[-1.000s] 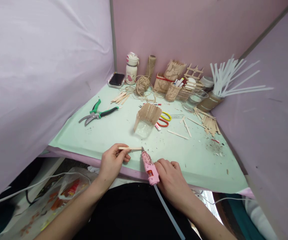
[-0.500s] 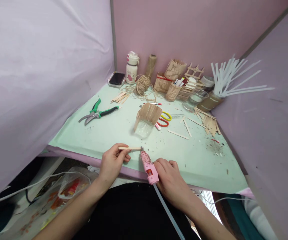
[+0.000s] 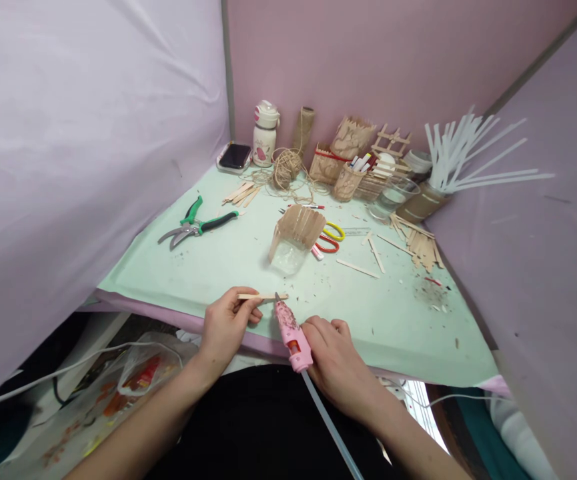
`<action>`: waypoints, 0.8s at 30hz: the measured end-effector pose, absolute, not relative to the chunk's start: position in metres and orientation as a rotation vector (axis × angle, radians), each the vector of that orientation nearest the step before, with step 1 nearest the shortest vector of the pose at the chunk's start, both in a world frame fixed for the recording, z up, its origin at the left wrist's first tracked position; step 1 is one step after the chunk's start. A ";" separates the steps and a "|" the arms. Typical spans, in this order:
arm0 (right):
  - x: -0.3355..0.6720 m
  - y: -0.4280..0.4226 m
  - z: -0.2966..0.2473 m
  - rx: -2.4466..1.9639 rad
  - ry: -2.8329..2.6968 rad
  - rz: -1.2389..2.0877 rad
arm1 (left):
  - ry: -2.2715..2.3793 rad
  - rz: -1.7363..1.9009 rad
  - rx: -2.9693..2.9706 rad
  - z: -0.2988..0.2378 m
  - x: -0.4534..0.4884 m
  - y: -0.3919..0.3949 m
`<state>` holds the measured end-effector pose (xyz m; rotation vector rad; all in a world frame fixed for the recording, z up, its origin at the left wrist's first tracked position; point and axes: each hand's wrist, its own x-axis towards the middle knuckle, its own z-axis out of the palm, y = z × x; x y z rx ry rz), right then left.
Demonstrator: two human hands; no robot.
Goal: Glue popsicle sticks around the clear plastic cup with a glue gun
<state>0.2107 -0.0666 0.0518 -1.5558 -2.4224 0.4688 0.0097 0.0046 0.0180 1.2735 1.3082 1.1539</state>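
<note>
Near the front edge of the table, my left hand (image 3: 231, 320) pinches a wooden craft stick (image 3: 268, 297) by its left end and holds it level. My right hand (image 3: 335, 353) is wrapped round a pink hot glue gun (image 3: 293, 337), whose nozzle meets the stick a little short of its right end. A long translucent glue stick (image 3: 331, 427) trails out of the back of the gun. Just beyond the hands sits a clear plastic container (image 3: 291, 255) with craft sticks (image 3: 301, 225) lined up along its far side.
Green-handled pruning shears (image 3: 195, 227) lie at left, scissors (image 3: 331, 239) behind the container. Loose craft sticks (image 3: 421, 247) are piled at right beside a tube of glue sticks (image 3: 423, 202). Twine (image 3: 287, 168), a bottle (image 3: 265, 137) and a phone (image 3: 235, 157) stand along the back.
The glue gun's nozzle has slid left along the craft stick, away from its right end, and my right hand has moved left with it. My left hand stays nearly still.
</note>
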 end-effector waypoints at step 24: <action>0.219 -0.075 0.050 -1.693 -2.415 0.367 | 1.321 1.155 1.280 0.017 0.010 0.005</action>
